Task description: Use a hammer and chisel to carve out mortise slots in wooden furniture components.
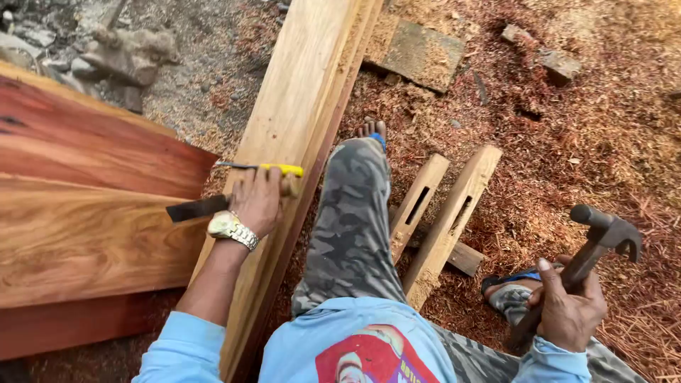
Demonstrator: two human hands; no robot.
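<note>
Chisels lay under the left hand (257, 201) on the pale plank (298, 106): a wide dark-bladed chisel (197, 208) pointing off the plank's left edge toward the red boards (85, 213), and a slimmer yellow-handled chisel (266, 169) just beyond the fingers, lying across the plank. The left hand was curled loosely over the wide chisel's handle, fingers closed around it rather than spread; a metal wristwatch (231, 228) sat on that wrist. The right hand (567, 308) was clenched around the wooden shaft of a claw hammer (603, 237), held low and well apart from the plank, out over the sawdust-covered ground (567, 142). Between them ran a camouflage trouser leg (351, 220), the bare foot resting near the plank's right edge. Two mortised timber pieces (440, 213) lay beside that leg. For a clean cut, I judged the blade needed seating square on the plank and a firmer grip low on the handle before any blow, with the hammer brought over the handle's end.
</note>
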